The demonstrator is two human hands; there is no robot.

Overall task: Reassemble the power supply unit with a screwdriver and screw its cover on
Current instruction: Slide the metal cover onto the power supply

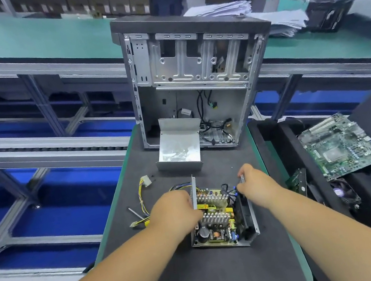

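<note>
The open power supply unit [220, 218] sat on the desk [197, 273]; left hand [174, 210] gripped its left wall, right hand [256, 184] gripped its right wall, cover [178, 148] lying behind, near the screwdriver [135, 213]

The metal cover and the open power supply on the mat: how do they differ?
The cover is bare bent sheet metal, lying untouched near the computer case. The power supply is full of parts and wires, and both hands, left and right, hold its walls. Both rest on the dark mat.
</note>
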